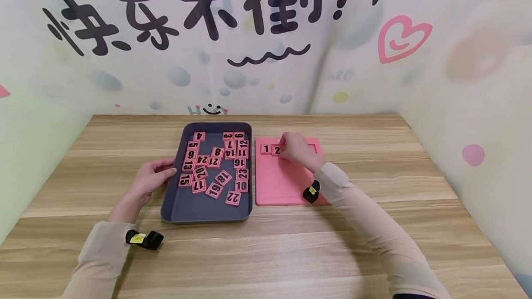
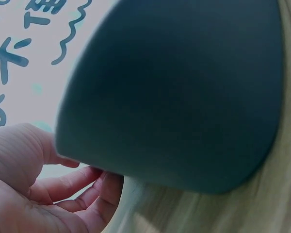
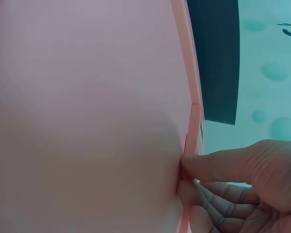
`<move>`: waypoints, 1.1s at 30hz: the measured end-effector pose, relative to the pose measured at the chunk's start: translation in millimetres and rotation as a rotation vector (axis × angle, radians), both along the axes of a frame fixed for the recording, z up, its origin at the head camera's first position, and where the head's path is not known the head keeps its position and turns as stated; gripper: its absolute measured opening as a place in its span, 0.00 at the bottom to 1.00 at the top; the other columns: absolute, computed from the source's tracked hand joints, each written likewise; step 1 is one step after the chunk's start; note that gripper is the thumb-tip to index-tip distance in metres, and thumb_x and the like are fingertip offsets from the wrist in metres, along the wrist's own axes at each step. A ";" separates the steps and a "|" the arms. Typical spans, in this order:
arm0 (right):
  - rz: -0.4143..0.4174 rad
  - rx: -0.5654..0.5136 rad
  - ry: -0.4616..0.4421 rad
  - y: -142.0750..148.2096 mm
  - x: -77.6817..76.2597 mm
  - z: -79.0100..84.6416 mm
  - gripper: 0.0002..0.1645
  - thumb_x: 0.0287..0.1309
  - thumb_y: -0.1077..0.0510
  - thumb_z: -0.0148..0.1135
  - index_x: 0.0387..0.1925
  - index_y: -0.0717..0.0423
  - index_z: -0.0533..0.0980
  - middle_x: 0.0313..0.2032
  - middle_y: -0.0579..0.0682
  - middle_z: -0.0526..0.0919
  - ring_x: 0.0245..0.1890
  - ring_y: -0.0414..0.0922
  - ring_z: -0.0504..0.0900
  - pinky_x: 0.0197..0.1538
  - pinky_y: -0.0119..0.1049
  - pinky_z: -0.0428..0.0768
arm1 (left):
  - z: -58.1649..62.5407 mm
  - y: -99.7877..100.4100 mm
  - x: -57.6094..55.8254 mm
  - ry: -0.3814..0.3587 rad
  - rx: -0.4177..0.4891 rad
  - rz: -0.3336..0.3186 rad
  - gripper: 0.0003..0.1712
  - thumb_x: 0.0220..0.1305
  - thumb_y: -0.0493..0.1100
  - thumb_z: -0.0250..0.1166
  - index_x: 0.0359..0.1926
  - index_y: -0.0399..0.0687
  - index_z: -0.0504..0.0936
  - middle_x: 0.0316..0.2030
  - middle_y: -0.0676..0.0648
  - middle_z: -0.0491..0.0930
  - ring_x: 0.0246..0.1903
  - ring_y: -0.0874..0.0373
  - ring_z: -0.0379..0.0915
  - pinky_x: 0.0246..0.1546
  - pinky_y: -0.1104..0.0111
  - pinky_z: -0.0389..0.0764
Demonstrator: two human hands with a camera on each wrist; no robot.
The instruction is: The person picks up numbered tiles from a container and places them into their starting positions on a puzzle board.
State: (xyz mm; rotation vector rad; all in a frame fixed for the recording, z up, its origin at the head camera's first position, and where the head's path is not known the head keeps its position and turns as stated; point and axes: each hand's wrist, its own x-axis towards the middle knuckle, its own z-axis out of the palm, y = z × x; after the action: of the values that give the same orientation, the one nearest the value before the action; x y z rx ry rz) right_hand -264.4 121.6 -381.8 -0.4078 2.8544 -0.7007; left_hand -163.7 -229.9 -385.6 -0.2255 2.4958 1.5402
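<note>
At the left rim of a dark grey tray (image 1: 199, 209), my left hand (image 1: 151, 179) holds the side wall, thumb near the top edge. The left wrist view shows the tray wall (image 2: 174, 107) from outside, with the left hand's fingers (image 2: 70, 184) curled against its edge. My right hand (image 1: 299, 151) reaches over a pink board (image 1: 282, 183) and pinches the number 2 tile (image 1: 276, 150) near the board's top. Left of it lies the number 1 tile (image 1: 266, 149). Close up, the right thumb (image 3: 218, 165) and fingertips meet low at the board's surface.
Several pink number tiles lie loose in the tray, among them 22 (image 1: 233, 198), 19 (image 1: 214, 190) and 15 (image 1: 185, 179), turned various ways. Tray and board stand side by side on a wooden table (image 1: 266, 253). Behind is a printed wall cloth (image 1: 145, 73).
</note>
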 end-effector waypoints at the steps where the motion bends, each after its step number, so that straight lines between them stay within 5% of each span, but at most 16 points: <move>1: -0.001 -0.003 0.005 -0.2 -0.5 -0.3 0.14 0.48 0.66 0.69 0.38 0.65 0.76 0.33 0.55 0.79 0.33 0.47 0.75 0.37 0.37 0.77 | -0.2 -0.1 -0.1 0.001 0.000 0.000 0.26 0.68 0.37 0.52 0.63 0.26 0.63 0.56 0.28 0.68 0.38 0.64 0.68 0.36 0.79 0.73; 14: 0.009 -0.037 0.003 -0.1 -4.3 4.8 0.08 0.47 0.66 0.70 0.30 0.64 0.78 0.31 0.55 0.80 0.32 0.48 0.76 0.37 0.38 0.78 | -0.5 -1.3 -1.3 0.014 0.007 0.004 0.26 0.67 0.37 0.52 0.63 0.26 0.64 0.55 0.28 0.69 0.38 0.65 0.69 0.36 0.79 0.74; 21: 0.035 -0.037 0.026 -8.7 -5.7 23.4 0.15 0.47 0.64 0.69 0.37 0.66 0.77 0.33 0.56 0.80 0.31 0.48 0.75 0.36 0.39 0.76 | -2.7 -0.9 -1.0 0.019 0.013 -0.002 0.26 0.67 0.36 0.52 0.62 0.26 0.64 0.55 0.28 0.69 0.37 0.66 0.69 0.36 0.79 0.74; 33: 0.042 -0.261 -0.020 -54.2 -13.4 38.6 0.15 0.51 0.65 0.67 0.42 0.67 0.76 0.37 0.56 0.80 0.38 0.48 0.77 0.42 0.37 0.77 | -4.4 -2.1 -3.2 0.022 0.004 0.000 0.26 0.67 0.36 0.53 0.62 0.24 0.64 0.55 0.27 0.70 0.34 0.70 0.68 0.34 0.78 0.74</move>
State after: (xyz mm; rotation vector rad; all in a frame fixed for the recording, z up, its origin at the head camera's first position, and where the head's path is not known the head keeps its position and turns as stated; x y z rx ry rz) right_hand -277.8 67.4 -343.1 -0.4921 2.7330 -1.0677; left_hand -166.8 -232.0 -390.0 -0.2086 2.5097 1.5557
